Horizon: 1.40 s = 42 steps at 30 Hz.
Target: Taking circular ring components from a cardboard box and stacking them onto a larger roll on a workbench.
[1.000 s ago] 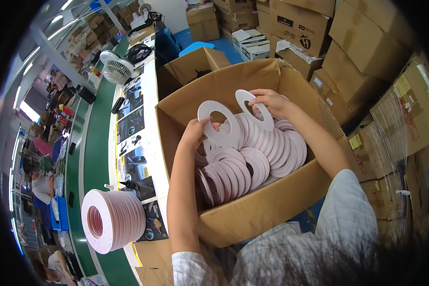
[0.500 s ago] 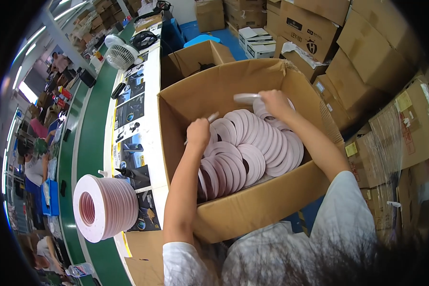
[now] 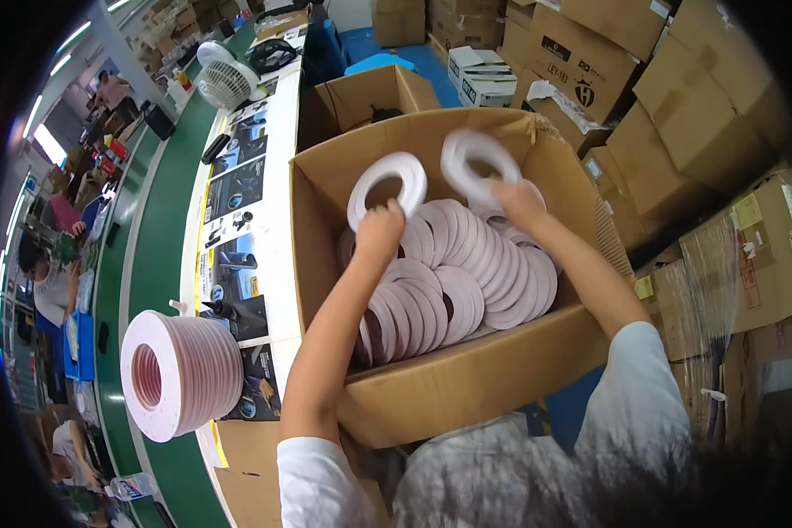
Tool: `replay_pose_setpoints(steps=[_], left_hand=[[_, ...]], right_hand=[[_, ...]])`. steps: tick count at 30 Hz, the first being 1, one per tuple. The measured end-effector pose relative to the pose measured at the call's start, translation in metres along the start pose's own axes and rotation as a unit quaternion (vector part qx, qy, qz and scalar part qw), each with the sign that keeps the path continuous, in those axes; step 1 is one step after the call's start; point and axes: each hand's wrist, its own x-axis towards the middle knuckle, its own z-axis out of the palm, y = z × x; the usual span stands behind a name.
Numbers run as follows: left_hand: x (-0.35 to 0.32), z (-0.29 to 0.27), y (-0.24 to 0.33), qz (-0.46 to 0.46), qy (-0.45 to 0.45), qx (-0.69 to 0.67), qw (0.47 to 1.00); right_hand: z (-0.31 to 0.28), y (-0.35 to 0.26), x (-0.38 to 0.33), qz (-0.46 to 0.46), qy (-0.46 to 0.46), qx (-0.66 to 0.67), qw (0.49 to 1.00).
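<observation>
My left hand (image 3: 380, 231) is closed on the lower edge of a flat white ring (image 3: 416, 183), held up over the open cardboard box (image 3: 466, 400). Over the box's far right part, my right hand (image 3: 517, 204) grips a second white ring (image 3: 459, 167), which is smeared by motion. Below both hands lie many similar pale pinkish-white rings (image 3: 488, 264), leaning on one another in overlapping rows inside the box. To the left, a stack of such rings (image 3: 207, 377) is lined up on its side, its round hole turned toward the lower left.
Left of the box runs a white ledge with printed sheets (image 3: 238, 194) beside a green conveyor belt (image 3: 172, 290). A white fan (image 3: 224, 84) stands farther up. Another open carton (image 3: 370, 106) sits behind the box, and stacked cartons (image 3: 704, 97) crowd the right. People work at the far left.
Both rings have tilted up and now show their faces and holes, where before they were nearly edge-on. My left hand has risen and shifted slightly right.
</observation>
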Motion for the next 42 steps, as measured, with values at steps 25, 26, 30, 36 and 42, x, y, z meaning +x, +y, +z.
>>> replay_pose_setpoints(steps=[25, 26, 30, 36, 42], left_hand=[[0.005, -0.016, 0.022, -0.004, 0.044, 0.001, 0.999], [0.003, -0.008, 0.021, 0.071, -0.029, 0.032, 0.997], [-0.014, -0.005, 0.021, 0.196, -0.156, 0.050, 0.967], [-0.008, 0.006, 0.012, 0.091, -0.158, 0.016, 0.983], [0.004, -0.021, 0.015, 0.133, -0.156, 0.008, 0.979]], right_hand=[[-0.031, 0.000, 0.015, -0.045, 0.341, -0.154, 0.926], [-0.018, 0.000, 0.009, 0.006, 0.156, -0.158, 0.975], [-0.003, 0.011, 0.008, 0.029, -0.029, -0.178, 0.983], [0.003, 0.008, 0.001, 0.011, -0.012, -0.194, 0.981], [-0.023, 0.016, 0.013, 0.115, 0.029, -0.202, 0.972]])
